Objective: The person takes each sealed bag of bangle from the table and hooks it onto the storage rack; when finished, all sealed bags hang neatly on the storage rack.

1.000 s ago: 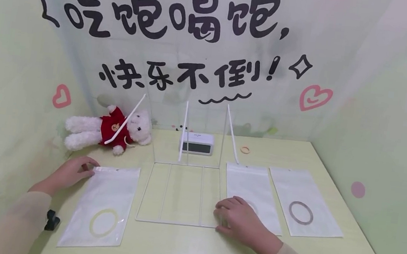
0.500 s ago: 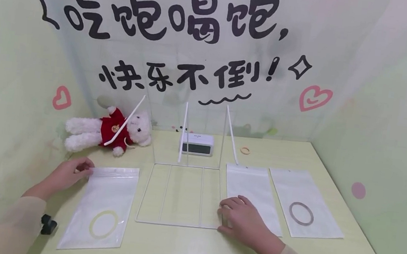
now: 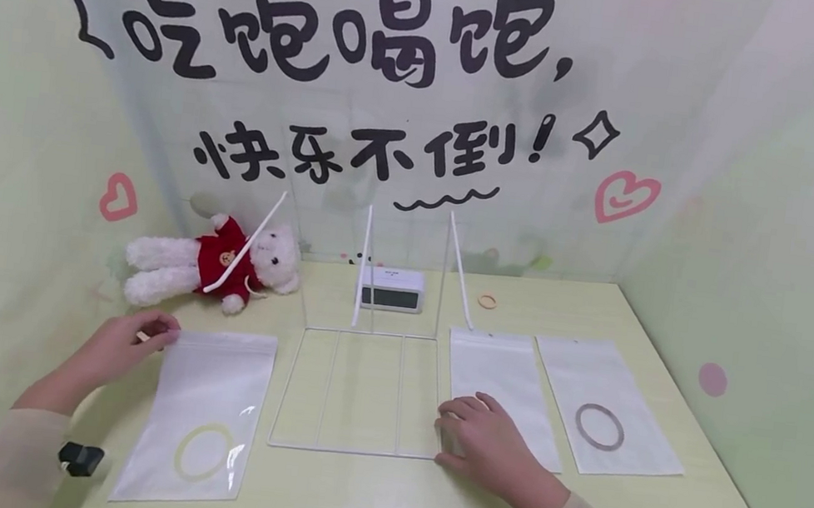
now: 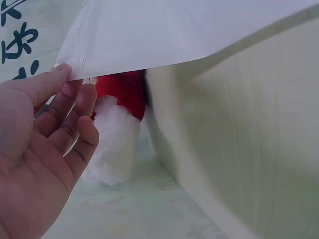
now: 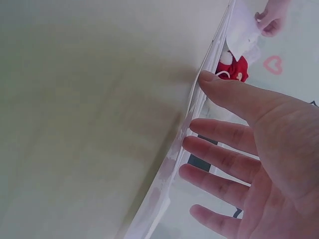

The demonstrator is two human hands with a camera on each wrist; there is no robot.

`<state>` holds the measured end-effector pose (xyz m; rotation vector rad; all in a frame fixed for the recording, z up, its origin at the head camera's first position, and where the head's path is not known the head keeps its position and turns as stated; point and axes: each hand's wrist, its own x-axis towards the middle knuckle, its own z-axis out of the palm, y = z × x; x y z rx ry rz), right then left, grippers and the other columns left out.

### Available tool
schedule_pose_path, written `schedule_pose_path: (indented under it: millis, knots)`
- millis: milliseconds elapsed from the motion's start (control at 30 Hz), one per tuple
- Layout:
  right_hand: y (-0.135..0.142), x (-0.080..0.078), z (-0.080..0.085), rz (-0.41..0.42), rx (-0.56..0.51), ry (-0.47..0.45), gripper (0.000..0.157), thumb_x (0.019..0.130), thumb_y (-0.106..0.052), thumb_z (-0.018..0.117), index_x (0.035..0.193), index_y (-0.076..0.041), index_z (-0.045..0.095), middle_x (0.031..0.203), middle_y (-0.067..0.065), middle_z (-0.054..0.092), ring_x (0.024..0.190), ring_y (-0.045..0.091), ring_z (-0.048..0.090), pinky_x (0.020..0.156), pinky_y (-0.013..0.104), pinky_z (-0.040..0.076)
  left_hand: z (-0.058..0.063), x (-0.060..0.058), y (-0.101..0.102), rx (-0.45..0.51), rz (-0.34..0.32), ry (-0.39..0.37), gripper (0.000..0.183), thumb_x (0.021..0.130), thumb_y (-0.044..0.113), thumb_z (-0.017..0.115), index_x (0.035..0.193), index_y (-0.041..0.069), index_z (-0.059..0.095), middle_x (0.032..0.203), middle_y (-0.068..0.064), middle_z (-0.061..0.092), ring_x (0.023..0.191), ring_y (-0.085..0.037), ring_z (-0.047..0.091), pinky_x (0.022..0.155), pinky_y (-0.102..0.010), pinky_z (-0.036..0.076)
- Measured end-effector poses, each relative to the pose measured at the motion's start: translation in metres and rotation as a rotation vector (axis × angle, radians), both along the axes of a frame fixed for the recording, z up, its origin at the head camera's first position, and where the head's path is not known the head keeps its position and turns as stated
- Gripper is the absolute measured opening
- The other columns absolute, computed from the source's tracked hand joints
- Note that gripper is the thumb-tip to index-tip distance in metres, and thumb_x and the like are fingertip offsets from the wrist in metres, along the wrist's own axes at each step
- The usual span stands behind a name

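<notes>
Pale green wood-grain counter (image 3: pixel 380 494) fills the near view, walled by a backdrop printed with black lettering and pink hearts. Nearest on the left lies the clear zip-top plastic bag with a yellowish ring inside (image 3: pixel 196 414); over the last second its top left corner has come up off the counter and a fresh glint shows near its lower edge, while the left hand (image 3: pixel 121 343) has drawn slightly back and the wrist device below it has slid toward the frame's edge. I read this as the bag beginning to be picked up. The left grip is narrow: thumb and fingertips (image 4: pixel 82 102) pinch the bag's top corner, and the left wrist view shows the sheet raised above the palm. The right hand (image 3: pixel 487 443) has barely shifted; its fingers lie straight and relaxed, palm down, on the lower edge of a second, plain white plastic bag (image 3: pixel 500 390) just beside the white wire frame rack (image 3: pixel 361 391), holding nothing. Right of it lies a third clear bag with a grey ring (image 3: pixel 604 406). Farther back stand a small white digital clock (image 3: pixel 391 288), a loose pale ring (image 3: pixel 488 301) and a white plush bear in a red shirt (image 3: pixel 213 265).
</notes>
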<state>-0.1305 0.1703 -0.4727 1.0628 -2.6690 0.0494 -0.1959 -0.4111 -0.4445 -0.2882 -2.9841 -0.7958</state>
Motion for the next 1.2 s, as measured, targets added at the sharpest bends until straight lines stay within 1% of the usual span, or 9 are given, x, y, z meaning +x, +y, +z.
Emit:
schedule_pose_path:
  millis: [167, 300, 433, 633, 700, 833, 933, 1033, 1200]
  knots:
    - [0.0, 0.001, 0.001, -0.013, 0.009, -0.011, 0.037, 0.078, -0.044, 0.085, 0.103, -0.018, 0.077, 0.117, -0.003, 0.073, 0.114, 0.019, 0.066, 0.104, 0.051, 0.052, 0.021, 0.005, 0.009, 0.015, -0.014, 0.071, 0.016, 0.102, 0.025, 0.067, 0.11, 0.011, 0.069, 0.097, -0.004, 0.072, 0.08, -0.002, 0.062, 0.067, -0.021, 0.054]
    - [0.001, 0.0, 0.002, -0.02, 0.014, -0.017, 0.036, 0.079, -0.043, 0.084, 0.104, -0.018, 0.077, 0.118, -0.003, 0.073, 0.115, 0.02, 0.066, 0.104, 0.051, 0.052, 0.037, 0.01, 0.018, 0.036, -0.033, 0.13, 0.012, 0.101, 0.021, 0.069, 0.108, 0.011, 0.069, 0.095, -0.004, 0.072, 0.077, 0.0, 0.062, 0.065, -0.02, 0.054]
    - [0.002, -0.001, 0.001, -0.018, 0.014, -0.015, 0.036, 0.079, -0.043, 0.084, 0.104, -0.018, 0.077, 0.118, -0.003, 0.073, 0.114, 0.02, 0.066, 0.104, 0.05, 0.052, 0.049, 0.012, 0.025, 0.044, -0.043, 0.161, 0.01, 0.1, 0.019, 0.07, 0.107, 0.012, 0.069, 0.094, -0.003, 0.071, 0.076, 0.002, 0.06, 0.064, -0.019, 0.054]
    - [0.002, -0.001, 0.001, -0.015, 0.01, -0.028, 0.034, 0.08, -0.041, 0.083, 0.104, -0.018, 0.077, 0.118, -0.003, 0.073, 0.115, 0.02, 0.066, 0.104, 0.05, 0.052, 0.071, 0.02, 0.035, 0.053, -0.055, 0.21, 0.01, 0.099, 0.016, 0.071, 0.108, 0.015, 0.068, 0.091, 0.0, 0.068, 0.074, -0.002, 0.059, 0.063, -0.017, 0.052]
    - [0.002, -0.001, 0.001, -0.014, 0.009, -0.028, 0.033, 0.08, -0.041, 0.083, 0.104, -0.018, 0.077, 0.118, -0.003, 0.073, 0.115, 0.02, 0.066, 0.104, 0.05, 0.052, 0.078, 0.023, 0.039, 0.073, -0.077, 0.237, 0.011, 0.098, 0.013, 0.072, 0.107, 0.016, 0.068, 0.089, 0.001, 0.067, 0.074, -0.003, 0.058, 0.063, -0.015, 0.051]
    - [0.001, -0.001, 0.001, -0.012, 0.012, -0.027, 0.033, 0.08, -0.04, 0.083, 0.104, -0.018, 0.077, 0.118, -0.003, 0.073, 0.114, 0.02, 0.066, 0.104, 0.049, 0.052, 0.089, 0.03, 0.049, 0.152, -0.133, 0.273, 0.015, 0.096, 0.006, 0.072, 0.107, 0.015, 0.068, 0.089, 0.005, 0.066, 0.075, -0.004, 0.058, 0.064, -0.013, 0.049]
    - [0.002, -0.001, 0.001, -0.01, 0.011, -0.027, 0.033, 0.08, -0.041, 0.083, 0.104, -0.018, 0.078, 0.118, -0.003, 0.073, 0.115, 0.02, 0.066, 0.104, 0.049, 0.052, 0.098, 0.037, 0.057, 0.221, -0.17, 0.285, 0.018, 0.094, -0.001, 0.072, 0.107, 0.012, 0.068, 0.092, 0.008, 0.066, 0.079, -0.003, 0.06, 0.068, -0.01, 0.05]
    - [0.002, -0.002, 0.0, -0.007, 0.006, -0.031, 0.034, 0.08, -0.041, 0.083, 0.105, -0.018, 0.078, 0.119, -0.003, 0.073, 0.115, 0.02, 0.067, 0.104, 0.049, 0.052, 0.108, 0.044, 0.065, 0.295, -0.204, 0.311, 0.023, 0.091, -0.01, 0.07, 0.106, 0.008, 0.068, 0.095, 0.009, 0.067, 0.082, -0.003, 0.06, 0.069, -0.011, 0.05]
    - [0.003, -0.003, -0.002, 0.003, -0.006, -0.038, 0.034, 0.08, -0.041, 0.084, 0.105, -0.018, 0.078, 0.119, -0.003, 0.073, 0.114, 0.019, 0.067, 0.105, 0.05, 0.052, 0.122, 0.052, 0.073, 0.356, -0.286, 0.422, 0.035, 0.081, -0.026, 0.067, 0.103, 0.002, 0.068, 0.096, 0.006, 0.067, 0.085, -0.005, 0.059, 0.071, -0.012, 0.049]
